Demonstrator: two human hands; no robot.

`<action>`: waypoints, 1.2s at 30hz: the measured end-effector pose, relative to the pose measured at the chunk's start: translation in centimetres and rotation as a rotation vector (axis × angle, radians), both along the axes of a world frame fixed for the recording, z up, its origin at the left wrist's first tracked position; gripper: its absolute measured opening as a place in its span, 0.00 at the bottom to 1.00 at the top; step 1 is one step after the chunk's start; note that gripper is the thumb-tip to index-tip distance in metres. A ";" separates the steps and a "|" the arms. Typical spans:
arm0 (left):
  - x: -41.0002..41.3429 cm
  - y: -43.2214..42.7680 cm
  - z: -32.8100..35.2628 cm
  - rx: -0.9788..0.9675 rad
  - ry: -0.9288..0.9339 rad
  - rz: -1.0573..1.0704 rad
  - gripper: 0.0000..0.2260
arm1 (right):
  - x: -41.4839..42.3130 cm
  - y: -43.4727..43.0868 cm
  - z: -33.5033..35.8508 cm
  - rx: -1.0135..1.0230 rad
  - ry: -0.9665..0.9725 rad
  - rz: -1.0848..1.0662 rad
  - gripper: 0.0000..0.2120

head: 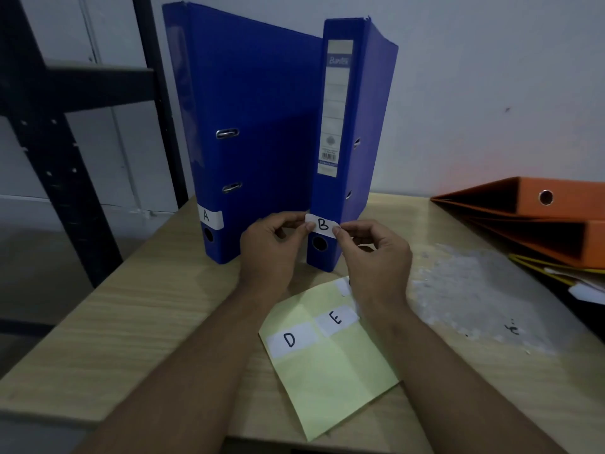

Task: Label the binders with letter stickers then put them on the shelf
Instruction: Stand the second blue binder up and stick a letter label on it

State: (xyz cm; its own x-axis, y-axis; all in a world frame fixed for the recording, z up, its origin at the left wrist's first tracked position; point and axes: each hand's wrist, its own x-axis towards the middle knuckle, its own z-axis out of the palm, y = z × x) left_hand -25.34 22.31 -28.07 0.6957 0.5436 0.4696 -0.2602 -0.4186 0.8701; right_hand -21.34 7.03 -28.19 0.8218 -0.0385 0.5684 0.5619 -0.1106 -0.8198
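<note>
Two blue binders stand upright on the wooden table. The left binder (pixel 248 126) carries a white "A" sticker (pixel 209 216) low on its spine. The right binder (pixel 340 132) faces me spine first. A white "B" sticker (pixel 322 225) lies against the lower part of that spine, just above the round finger hole. My left hand (pixel 273 247) pinches the sticker's left end and my right hand (pixel 373 253) pinches its right end. On the table below my hands lies a yellow backing sheet (pixel 330 365) with a "D" sticker (pixel 289 339) and an "E" sticker (pixel 335 318).
Two orange binders (pixel 537 221) lie stacked flat at the table's right edge, over yellow and white papers (pixel 576 283). A patch of crumpled clear plastic (pixel 471 296) lies right of my right arm. A black metal shelf frame (pixel 65 126) stands left of the table. A white wall is behind.
</note>
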 end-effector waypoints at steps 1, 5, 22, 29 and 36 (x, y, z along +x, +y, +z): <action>0.0 0.0 0.0 0.001 -0.001 0.000 0.10 | 0.0 0.0 0.0 -0.004 -0.005 -0.001 0.04; 0.0 0.0 -0.1 0.013 0.009 0.001 0.09 | 0.1 0.0 -0.1 -0.021 -0.015 -0.005 0.03; 0.2 0.1 -0.1 0.016 0.006 0.003 0.09 | 0.1 -0.1 -0.2 -0.010 -0.025 -0.021 0.03; 0.1 0.1 0.0 0.003 0.017 -0.007 0.09 | 0.3 0.1 -0.3 -0.016 -0.032 -0.026 0.05; 0.1 0.1 -0.1 0.026 0.030 -0.002 0.09 | 0.2 0.0 -0.3 -0.008 -0.031 -0.025 0.05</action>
